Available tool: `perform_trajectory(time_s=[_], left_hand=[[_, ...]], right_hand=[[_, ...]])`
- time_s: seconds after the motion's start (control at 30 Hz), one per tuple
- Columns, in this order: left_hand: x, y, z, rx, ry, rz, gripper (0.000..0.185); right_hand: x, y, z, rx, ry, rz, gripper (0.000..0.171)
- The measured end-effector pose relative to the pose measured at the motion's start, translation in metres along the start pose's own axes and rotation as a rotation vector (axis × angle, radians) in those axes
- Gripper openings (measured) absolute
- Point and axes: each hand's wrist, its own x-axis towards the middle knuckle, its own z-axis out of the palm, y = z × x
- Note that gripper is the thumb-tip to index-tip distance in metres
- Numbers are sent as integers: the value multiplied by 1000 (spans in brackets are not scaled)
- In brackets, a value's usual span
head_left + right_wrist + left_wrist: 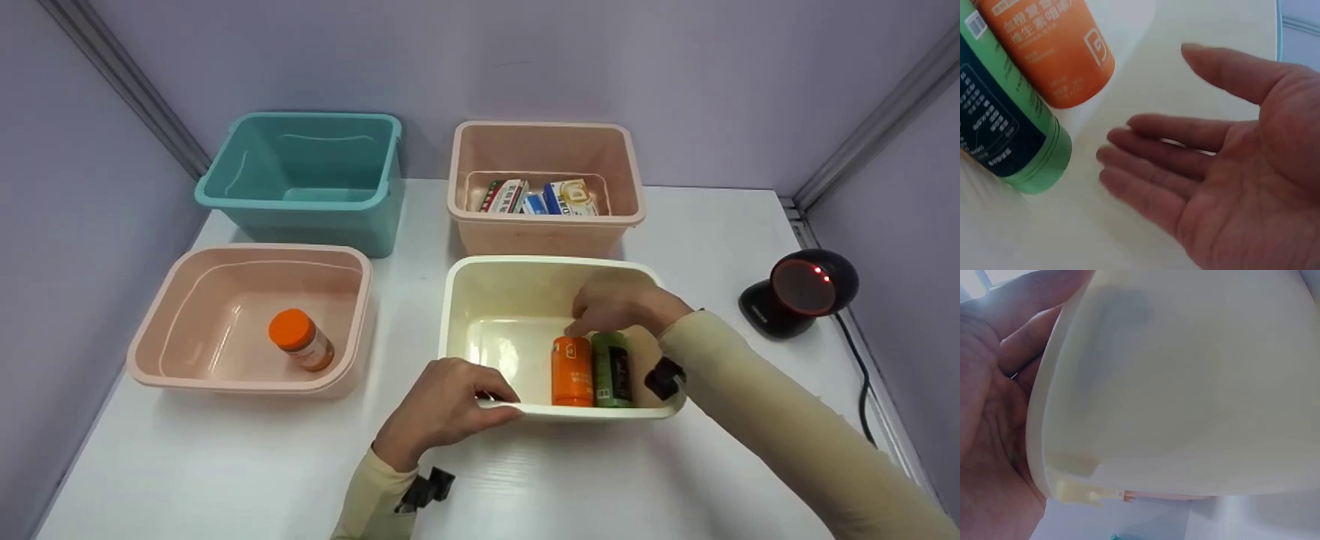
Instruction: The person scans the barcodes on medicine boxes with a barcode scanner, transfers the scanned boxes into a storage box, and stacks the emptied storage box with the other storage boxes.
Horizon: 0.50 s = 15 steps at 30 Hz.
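A cream plastic bin [540,260] stands at the centre front in the head view. My left hand [446,405] grips its near rim at the left; in the left wrist view that hand [994,405] curls over the edge of the bin [1185,382]. Inside lie an orange bottle [572,371] and a green bottle [611,370] with a dark label, side by side at the right. My right hand [619,304] reaches in just behind them. Seen from the right wrist, its fingers are loosely extended, palm facing the camera, apart from the green bottle [1008,112] and orange bottle [1055,50].
A pink bin [251,388] at left holds an orange-capped jar [301,340]. Behind it stands a teal bin [300,204]. The back pink bin [544,236] contains several small boxes [570,197]. A black scanner-like device [799,289] with red lights stands at right, trailing a cable.
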Motion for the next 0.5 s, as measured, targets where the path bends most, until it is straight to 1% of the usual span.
perform_trajectory(time_s=[0.07, 0.13, 0.2, 0.27, 0.37, 0.43, 0.5], left_hand=[[1, 0, 0, 0, -5, -3, 8], [1, 0, -1, 5, -5, -3, 8], [1, 0, -1, 5, -4, 0, 7], [1, 1, 0, 11, 0, 5, 7], [1, 1, 0, 18, 4, 10, 7], [1, 0, 0, 20, 5, 9, 7], [1, 0, 0, 18, 2, 6, 7]], right_hand=[[2, -3, 2, -7, -21, -35, 28], [5, -6, 5, -8, -41, -52, 30], [7, -8, 7, -9, -53, -55, 31], [9, -9, 9, -2, -58, -34, 33], [10, -11, 12, -1, -90, -27, 39], [10, -13, 14, -17, -108, -29, 48], [10, -15, 16, -30, -138, -43, 52]])
